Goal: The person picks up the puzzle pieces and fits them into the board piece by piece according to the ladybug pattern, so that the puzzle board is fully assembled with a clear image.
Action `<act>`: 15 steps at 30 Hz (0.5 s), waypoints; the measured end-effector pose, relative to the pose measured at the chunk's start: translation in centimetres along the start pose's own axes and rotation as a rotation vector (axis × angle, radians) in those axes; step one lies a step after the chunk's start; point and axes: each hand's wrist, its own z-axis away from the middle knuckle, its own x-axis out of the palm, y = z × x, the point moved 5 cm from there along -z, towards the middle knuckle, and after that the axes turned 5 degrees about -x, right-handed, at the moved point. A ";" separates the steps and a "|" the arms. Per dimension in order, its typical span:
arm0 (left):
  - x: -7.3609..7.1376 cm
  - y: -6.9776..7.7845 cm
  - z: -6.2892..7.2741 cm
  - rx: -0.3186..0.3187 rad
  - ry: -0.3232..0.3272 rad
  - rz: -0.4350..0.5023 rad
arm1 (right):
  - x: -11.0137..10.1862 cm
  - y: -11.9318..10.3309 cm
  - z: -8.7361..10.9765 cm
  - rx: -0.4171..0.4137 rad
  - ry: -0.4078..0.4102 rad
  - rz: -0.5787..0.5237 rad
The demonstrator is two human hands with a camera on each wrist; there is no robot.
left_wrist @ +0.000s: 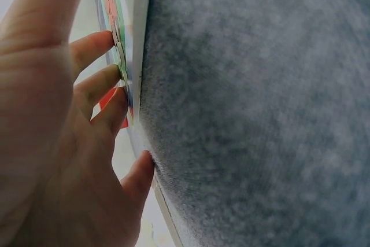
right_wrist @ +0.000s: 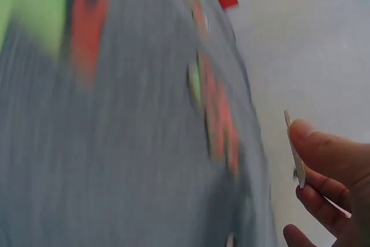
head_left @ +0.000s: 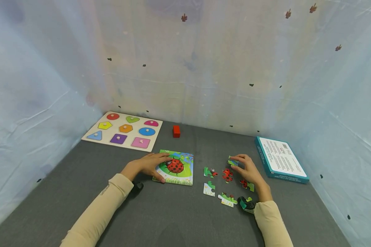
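Note:
My left hand (head_left: 150,164) rests its spread fingers on a ladybug puzzle board (head_left: 183,173), touching its left side. In the left wrist view, fingertips (left_wrist: 118,73) meet the board's surface, and the little finger reaches down to the grey table. My right hand (head_left: 247,169) pinches a green and blue jigsaw piece (head_left: 232,162) between thumb and fingers, and the right wrist view shows this piece (right_wrist: 295,151) edge-on. Near that hand lie loose pieces: a red spotted one (head_left: 227,175), a red and green one (head_left: 245,184) partly under the hand, and several others such as a white-green corner (head_left: 209,188).
A wooden shape board (head_left: 130,121) with knobbed pieces lies at the back left. A small red block (head_left: 176,131) stands behind the ladybug board. At the right sits a teal box (head_left: 281,159) with a printed white panel. Hanging cloth (head_left: 185,68) encloses the table.

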 end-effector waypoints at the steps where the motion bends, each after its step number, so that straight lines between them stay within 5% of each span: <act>1: 0.0 0.0 0.0 0.000 0.000 -0.002 | 0.2 -0.6 -0.5 -0.010 -0.005 -0.012; 10: 0.1 0.0 -0.1 -0.009 -0.001 -0.004 | 3.3 -5.4 -4.4 -0.163 -0.044 -0.067; 15: 0.2 0.0 -0.1 -0.010 0.002 -0.011 | 5.9 -7.0 -6.1 -0.161 -0.099 -0.113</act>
